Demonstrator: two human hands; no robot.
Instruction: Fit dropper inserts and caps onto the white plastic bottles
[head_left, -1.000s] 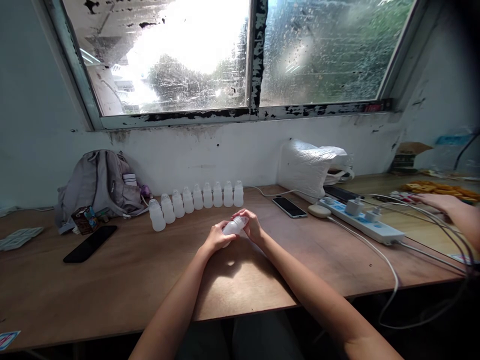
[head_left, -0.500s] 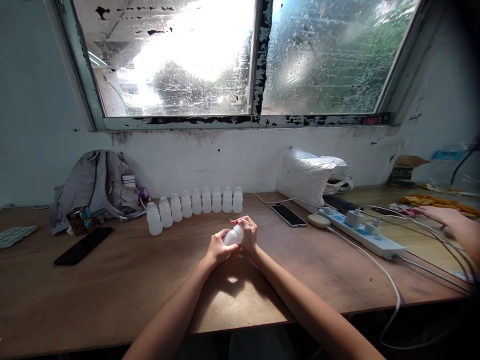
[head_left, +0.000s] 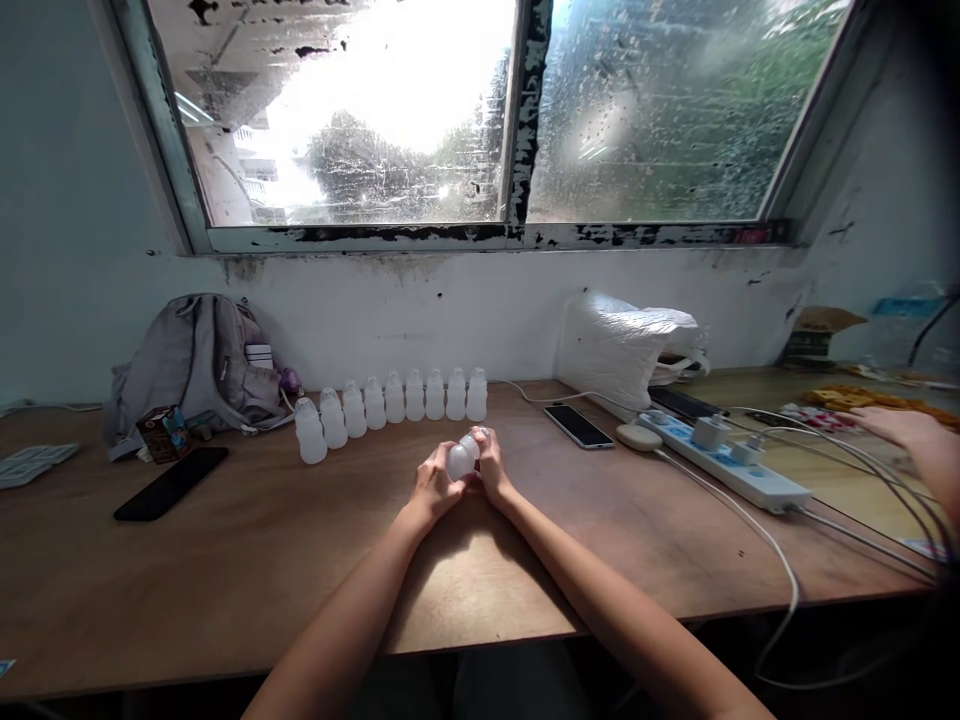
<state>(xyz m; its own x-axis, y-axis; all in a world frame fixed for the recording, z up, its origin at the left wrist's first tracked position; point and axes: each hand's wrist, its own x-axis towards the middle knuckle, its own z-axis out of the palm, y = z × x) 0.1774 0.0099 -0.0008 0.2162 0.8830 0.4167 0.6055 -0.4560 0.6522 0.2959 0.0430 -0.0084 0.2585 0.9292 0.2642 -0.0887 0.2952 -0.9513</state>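
Both my hands hold one small white plastic bottle just above the wooden table. My left hand wraps the bottle's body from below. My right hand grips its top end, where the cap is. The bottle is tilted, top pointing up and to the right. Behind it, a curved row of several like bottles stands upright near the wall.
A grey backpack, a small carton and a black phone lie at the left. Another phone, a white bag and a power strip with cables are at the right. Another person's hand rests at far right.
The bottle has turned in my hands, its top now tilted more upward. My right hand has shifted over the cap end. The view has moved slightly.
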